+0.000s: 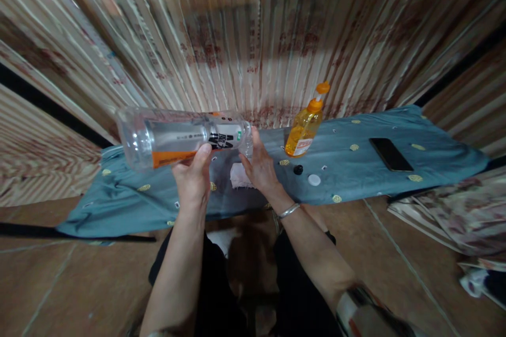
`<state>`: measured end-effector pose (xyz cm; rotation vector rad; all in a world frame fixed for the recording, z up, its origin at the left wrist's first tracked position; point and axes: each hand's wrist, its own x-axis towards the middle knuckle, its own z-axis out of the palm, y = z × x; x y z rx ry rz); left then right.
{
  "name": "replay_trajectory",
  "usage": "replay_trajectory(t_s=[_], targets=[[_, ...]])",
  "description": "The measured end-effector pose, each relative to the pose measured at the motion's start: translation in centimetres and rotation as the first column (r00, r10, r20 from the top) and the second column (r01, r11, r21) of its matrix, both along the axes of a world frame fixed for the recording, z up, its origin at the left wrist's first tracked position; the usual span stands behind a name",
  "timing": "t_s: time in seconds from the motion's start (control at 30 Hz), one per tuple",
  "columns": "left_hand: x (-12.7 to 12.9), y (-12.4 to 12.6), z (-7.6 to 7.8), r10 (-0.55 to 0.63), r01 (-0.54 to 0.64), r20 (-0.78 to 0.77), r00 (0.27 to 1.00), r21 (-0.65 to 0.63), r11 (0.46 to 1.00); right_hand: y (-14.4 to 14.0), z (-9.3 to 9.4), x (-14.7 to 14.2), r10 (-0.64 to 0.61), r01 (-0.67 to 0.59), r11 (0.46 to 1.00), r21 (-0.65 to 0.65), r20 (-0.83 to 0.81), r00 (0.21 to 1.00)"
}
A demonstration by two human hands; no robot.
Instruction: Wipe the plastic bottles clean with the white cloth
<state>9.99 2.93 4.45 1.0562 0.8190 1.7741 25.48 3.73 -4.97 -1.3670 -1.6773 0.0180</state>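
A large clear plastic bottle (177, 137) with a grey and orange label lies sideways in the air above the bench, its mouth toward the right. Around its lower side my left hand (193, 176) is closed, the thumb pressed on the label. My right hand (261, 166) is closed about the bottle's neck at the mouth end, and its fingertips are partly hidden. Just beneath that neck sits a folded whitish cloth (240, 176). To the right of my right hand lie a small black cap (298, 169) and a round white lid (314, 180).
A pump bottle of yellow liquid (303, 131) stands at the back of the narrow bench, which has a blue-green patterned cover (367, 179). Farther right rests a dark phone (390, 154). A striped curtain (237, 37) hangs close behind, and dark poles run along both sides.
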Motion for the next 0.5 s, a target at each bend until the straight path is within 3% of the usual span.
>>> replay_trajectory(t_s=[0.27,0.5], targets=[[-1.2,0.5,-1.8,-0.066,0.113,0.267,0.961,-0.163,0.98,0.0,-0.7,0.1,-0.031,0.03,0.999,0.039,0.027,0.999],[-0.9,0.7,-3.6,-0.061,0.242,0.526,0.848,-0.281,0.929,0.0,-1.0,0.5,-0.032,0.029,0.997,0.071,0.032,0.999]])
